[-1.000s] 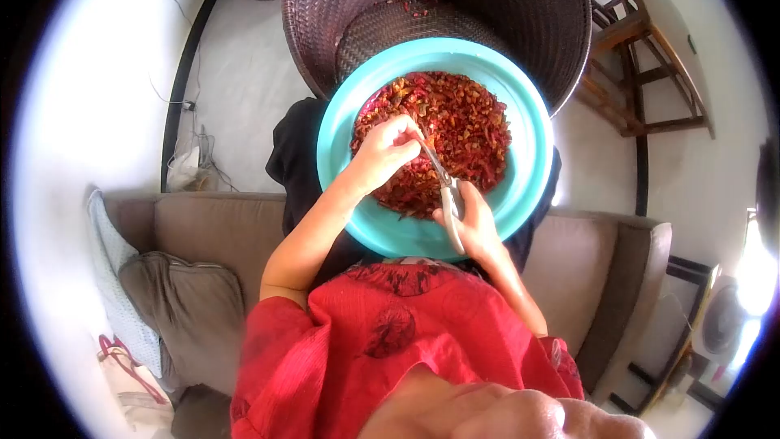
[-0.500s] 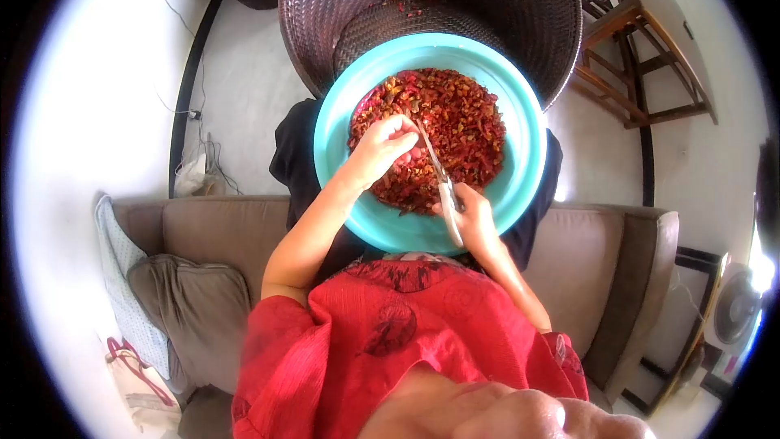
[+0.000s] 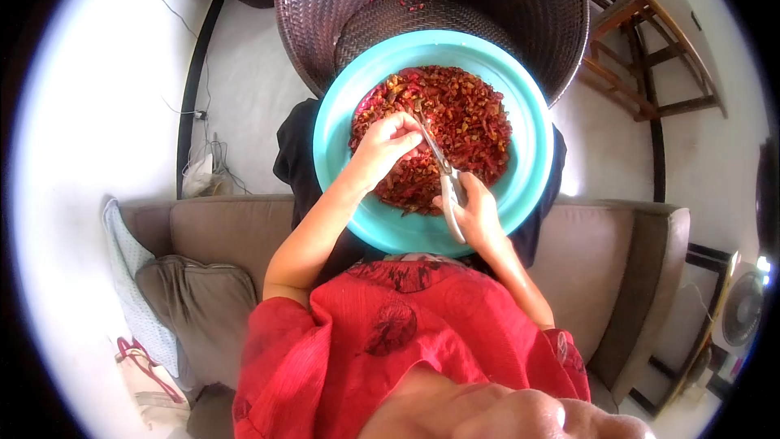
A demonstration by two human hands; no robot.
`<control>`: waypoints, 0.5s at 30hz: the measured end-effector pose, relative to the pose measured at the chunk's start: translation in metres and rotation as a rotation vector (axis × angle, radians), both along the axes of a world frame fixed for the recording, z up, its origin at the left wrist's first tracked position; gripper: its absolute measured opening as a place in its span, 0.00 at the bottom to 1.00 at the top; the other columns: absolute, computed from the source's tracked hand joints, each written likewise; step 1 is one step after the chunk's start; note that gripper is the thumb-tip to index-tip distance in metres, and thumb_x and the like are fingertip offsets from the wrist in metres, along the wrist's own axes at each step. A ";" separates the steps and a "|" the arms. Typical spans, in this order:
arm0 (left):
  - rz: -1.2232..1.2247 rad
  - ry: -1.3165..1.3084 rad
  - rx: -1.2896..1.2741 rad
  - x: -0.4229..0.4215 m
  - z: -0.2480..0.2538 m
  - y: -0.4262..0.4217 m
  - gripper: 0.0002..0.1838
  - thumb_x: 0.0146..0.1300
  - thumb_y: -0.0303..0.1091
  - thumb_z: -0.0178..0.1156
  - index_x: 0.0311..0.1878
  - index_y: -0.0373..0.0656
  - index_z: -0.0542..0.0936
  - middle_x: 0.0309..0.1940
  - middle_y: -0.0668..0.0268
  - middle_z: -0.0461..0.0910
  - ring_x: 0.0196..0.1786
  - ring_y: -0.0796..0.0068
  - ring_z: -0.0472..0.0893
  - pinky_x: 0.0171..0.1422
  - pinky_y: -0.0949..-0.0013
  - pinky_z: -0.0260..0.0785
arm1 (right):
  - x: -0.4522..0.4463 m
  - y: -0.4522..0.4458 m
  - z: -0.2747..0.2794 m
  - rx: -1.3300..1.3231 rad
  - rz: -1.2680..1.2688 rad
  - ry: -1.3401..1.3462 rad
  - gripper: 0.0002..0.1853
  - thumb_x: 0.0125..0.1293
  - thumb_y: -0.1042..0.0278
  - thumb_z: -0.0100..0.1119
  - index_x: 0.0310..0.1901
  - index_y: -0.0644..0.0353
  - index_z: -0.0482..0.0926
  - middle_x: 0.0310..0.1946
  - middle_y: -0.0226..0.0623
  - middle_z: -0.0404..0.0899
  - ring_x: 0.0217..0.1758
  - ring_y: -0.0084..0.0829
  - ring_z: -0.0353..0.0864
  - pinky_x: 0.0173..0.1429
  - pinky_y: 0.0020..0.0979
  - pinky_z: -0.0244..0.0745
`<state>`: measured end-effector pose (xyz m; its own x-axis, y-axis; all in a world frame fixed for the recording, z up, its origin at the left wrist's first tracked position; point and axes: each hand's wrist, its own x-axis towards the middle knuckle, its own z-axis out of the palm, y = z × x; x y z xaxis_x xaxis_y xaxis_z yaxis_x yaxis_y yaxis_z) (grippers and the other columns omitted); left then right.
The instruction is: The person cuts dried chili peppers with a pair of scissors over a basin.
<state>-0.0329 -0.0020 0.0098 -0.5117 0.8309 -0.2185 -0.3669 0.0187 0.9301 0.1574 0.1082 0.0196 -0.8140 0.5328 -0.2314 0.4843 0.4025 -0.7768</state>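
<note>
A turquoise basin (image 3: pixel 333 134) rests on my lap, filled in its middle with chopped dried red chillies (image 3: pixel 467 118). My left hand (image 3: pixel 390 145) is over the left part of the chillies, thumb and fingers pinched together. Whatever is between its fingertips is too small to make out. My right hand (image 3: pixel 478 213) grips the handles of a pair of scissors (image 3: pixel 447 195) at the basin's near right side. The scissor blades point up and left, with their tips right beside my left fingertips.
A large dark woven basket (image 3: pixel 317 24) stands just beyond the basin, with a few red bits inside. A wooden chair (image 3: pixel 650 57) is at the far right. I sit on a brown sofa (image 3: pixel 219 228) with a cushion (image 3: pixel 199 297) to the left. Cables (image 3: pixel 213 154) lie along the left wall.
The fingers of my right hand have shifted on the scissor handles, which look slightly wider apart. My left hand keeps its pinch in nearly the same place. The view has moved a little.
</note>
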 end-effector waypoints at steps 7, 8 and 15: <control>-0.028 0.030 -0.067 -0.002 0.004 -0.002 0.05 0.70 0.30 0.61 0.43 0.38 0.78 0.35 0.68 0.81 0.35 0.83 0.77 0.41 0.77 0.72 | 0.002 0.006 -0.004 -0.094 -0.032 0.001 0.24 0.55 0.56 0.76 0.43 0.68 0.79 0.33 0.52 0.82 0.35 0.47 0.83 0.42 0.42 0.76; -0.035 0.022 -0.058 -0.002 0.004 -0.001 0.06 0.70 0.30 0.62 0.43 0.38 0.78 0.35 0.68 0.81 0.35 0.84 0.77 0.41 0.78 0.71 | 0.002 0.006 -0.005 -0.119 -0.038 0.008 0.24 0.55 0.56 0.76 0.43 0.68 0.79 0.32 0.52 0.82 0.34 0.46 0.83 0.41 0.42 0.76; -0.003 0.088 -0.095 0.000 -0.003 0.002 0.05 0.69 0.29 0.63 0.42 0.39 0.78 0.32 0.71 0.80 0.35 0.85 0.77 0.40 0.80 0.70 | 0.005 0.009 -0.016 -0.133 -0.023 -0.006 0.24 0.56 0.55 0.77 0.43 0.67 0.80 0.32 0.51 0.82 0.33 0.43 0.83 0.41 0.41 0.76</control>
<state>-0.0327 -0.0001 0.0064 -0.5297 0.8104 -0.2502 -0.2834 0.1089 0.9528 0.1622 0.1170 0.0039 -0.8003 0.5158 -0.3058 0.4969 0.2851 -0.8196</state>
